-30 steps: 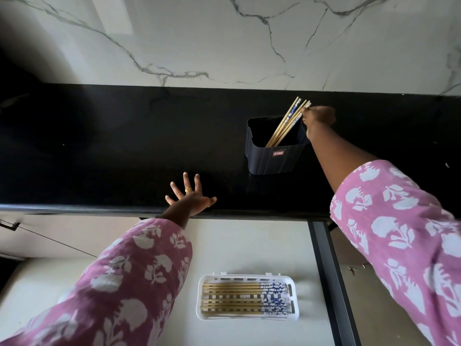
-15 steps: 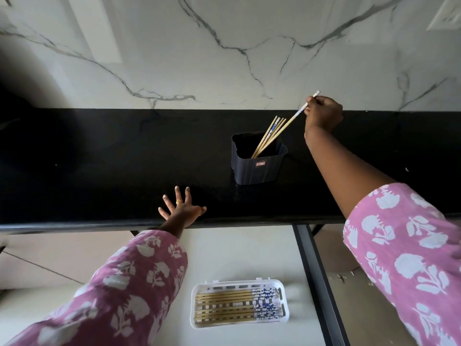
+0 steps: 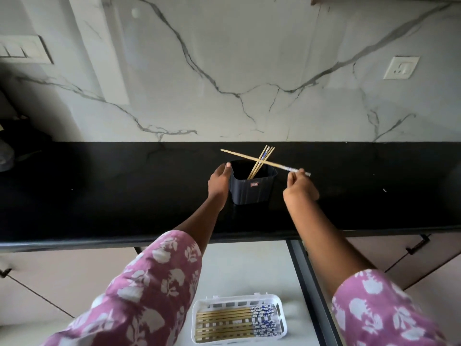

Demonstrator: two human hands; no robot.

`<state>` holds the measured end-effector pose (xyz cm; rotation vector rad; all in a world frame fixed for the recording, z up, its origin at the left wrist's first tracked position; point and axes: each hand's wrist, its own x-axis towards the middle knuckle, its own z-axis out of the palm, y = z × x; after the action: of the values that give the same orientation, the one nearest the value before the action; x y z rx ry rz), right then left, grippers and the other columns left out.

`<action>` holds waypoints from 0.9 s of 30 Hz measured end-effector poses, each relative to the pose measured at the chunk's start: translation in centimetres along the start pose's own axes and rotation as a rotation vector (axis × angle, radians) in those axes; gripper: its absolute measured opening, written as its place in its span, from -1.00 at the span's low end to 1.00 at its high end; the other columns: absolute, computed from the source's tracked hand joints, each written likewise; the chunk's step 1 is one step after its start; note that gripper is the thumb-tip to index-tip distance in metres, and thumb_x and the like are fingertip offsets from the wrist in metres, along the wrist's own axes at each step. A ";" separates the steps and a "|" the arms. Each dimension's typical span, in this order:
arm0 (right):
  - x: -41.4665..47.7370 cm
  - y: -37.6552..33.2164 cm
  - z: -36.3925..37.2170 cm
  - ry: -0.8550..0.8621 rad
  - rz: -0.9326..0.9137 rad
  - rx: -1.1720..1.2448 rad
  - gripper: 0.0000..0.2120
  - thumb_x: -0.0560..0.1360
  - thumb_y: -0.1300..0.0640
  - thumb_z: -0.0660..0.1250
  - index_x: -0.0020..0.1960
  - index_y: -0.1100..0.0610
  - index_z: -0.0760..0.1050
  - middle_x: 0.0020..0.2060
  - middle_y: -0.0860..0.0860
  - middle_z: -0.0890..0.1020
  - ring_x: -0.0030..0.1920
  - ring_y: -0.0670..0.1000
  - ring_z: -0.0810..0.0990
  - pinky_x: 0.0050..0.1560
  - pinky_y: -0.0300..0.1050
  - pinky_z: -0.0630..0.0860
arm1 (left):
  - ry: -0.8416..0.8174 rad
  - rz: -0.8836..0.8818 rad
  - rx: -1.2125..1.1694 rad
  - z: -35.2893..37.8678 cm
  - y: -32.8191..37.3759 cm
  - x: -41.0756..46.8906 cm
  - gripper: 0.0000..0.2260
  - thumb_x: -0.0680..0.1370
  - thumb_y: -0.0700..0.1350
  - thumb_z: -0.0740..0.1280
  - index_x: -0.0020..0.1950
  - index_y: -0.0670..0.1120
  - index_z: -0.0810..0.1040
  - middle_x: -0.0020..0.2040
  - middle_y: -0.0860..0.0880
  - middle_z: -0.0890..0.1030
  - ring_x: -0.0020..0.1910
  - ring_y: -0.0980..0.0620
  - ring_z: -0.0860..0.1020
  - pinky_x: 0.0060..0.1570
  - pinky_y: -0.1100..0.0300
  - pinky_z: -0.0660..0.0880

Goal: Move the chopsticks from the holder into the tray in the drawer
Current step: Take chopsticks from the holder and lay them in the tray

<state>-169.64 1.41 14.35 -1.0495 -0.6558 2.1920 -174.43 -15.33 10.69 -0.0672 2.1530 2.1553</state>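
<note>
- Switch panel (image 3: 22,49): sitting on the marble wall, far left.
- Left hand (image 3: 219,182): lying against the holder's left wall, thumb at the rim; whether the fingers are gripping it cannot be told.
- Holder (image 3: 252,193): dark tub, standing upright on the black countertop (image 3: 112,191).
- Remaining chopsticks (image 3: 267,151): leaning rightward inside the holder.
- Tray (image 3: 195,323): white, lying in the open drawer (image 3: 244,265) and holding a row of stored chopsticks (image 3: 224,323).
- Lifted chopstick (image 3: 239,155): crossing level above the holder.
- Right hand (image 3: 300,186): pinching the lifted chopstick's patterned end.
- Socket (image 3: 401,67): sitting on the wall, right.
</note>
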 end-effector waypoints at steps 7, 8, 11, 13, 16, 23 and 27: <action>-1.1 3.7 -4.9 0.011 0.437 0.107 -0.85 0.54 0.22 0.30 -0.20 0.18 0.54 -0.31 0.04 0.48 -0.36 -0.07 0.54 -0.38 -0.36 0.54 | -0.004 0.226 -0.263 1.4 2.8 -1.7 -0.76 0.59 -0.17 0.28 0.24 -0.19 0.50 0.04 -0.10 0.63 0.07 -0.01 0.62 0.21 0.09 0.49; -1.1 3.8 -5.2 -0.046 0.430 0.035 -0.69 0.58 0.22 0.23 -0.31 0.12 0.57 -0.31 0.03 0.46 -0.37 -0.08 0.55 -0.26 -0.30 0.55 | -0.015 0.250 -0.275 1.6 3.1 -1.9 -0.81 0.60 -0.21 0.25 0.19 -0.22 0.51 -0.03 -0.08 0.64 -0.04 0.05 0.65 0.14 0.12 0.54; -1.7 4.3 -6.0 -0.076 0.495 -0.018 -0.82 0.57 0.17 0.27 -0.13 0.23 0.58 -0.30 0.05 0.51 -0.30 -0.08 0.58 -0.25 -0.26 0.61 | -0.058 0.270 -0.285 1.7 3.6 -2.5 -0.84 0.62 -0.25 0.20 0.13 -0.29 0.49 -0.06 -0.17 0.63 -0.21 0.13 0.67 -0.06 0.21 0.61; -1.5 4.5 -6.3 -0.076 0.527 -0.085 -0.85 0.52 0.17 0.35 0.03 0.24 0.53 -0.29 0.07 0.54 -0.21 -0.04 0.60 -0.16 -0.28 0.63 | -0.076 0.275 -0.244 1.5 3.8 -2.8 -0.83 0.62 -0.26 0.20 0.13 -0.29 0.50 -0.04 -0.21 0.61 -0.19 0.08 0.65 -0.11 0.24 0.61; -0.7 4.9 -6.2 -0.192 0.427 -0.424 -0.80 0.51 0.20 0.35 -0.20 0.32 0.47 -0.37 0.08 0.49 -0.36 -0.05 0.49 -0.42 -0.24 0.58 | -0.083 0.304 -0.160 1.0 4.0 -2.9 -0.85 0.61 -0.28 0.21 0.10 -0.27 0.53 -0.06 -0.20 0.62 -0.17 0.07 0.64 -0.13 0.28 0.61; -1.2 5.0 -4.8 -0.599 -0.649 -1.213 -0.74 0.42 0.15 0.45 0.01 0.33 0.63 -0.15 0.22 0.71 -0.15 0.15 0.68 0.02 -0.01 0.56 | -0.119 0.312 -0.001 0.3 3.5 -2.7 -0.80 0.60 -0.29 0.22 -0.15 -0.07 0.53 -0.13 -0.12 0.63 -0.22 0.11 0.63 -0.14 0.27 0.61; -2.0 5.7 -4.4 -0.817 -0.890 -1.358 -0.76 0.41 0.15 0.45 0.00 0.27 0.66 -0.10 0.20 0.72 -0.04 0.12 0.68 0.00 -0.11 0.53 | -0.118 0.264 -0.011 0.0 1.8 -2.5 -0.90 0.59 -0.28 0.24 -0.04 -0.17 0.54 -0.20 -0.07 0.64 -0.20 0.06 0.64 -0.09 0.20 0.61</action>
<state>-166.89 -3.15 9.19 -0.0991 -2.5411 1.0849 -172.10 -15.42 12.70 0.3533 2.1890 2.2392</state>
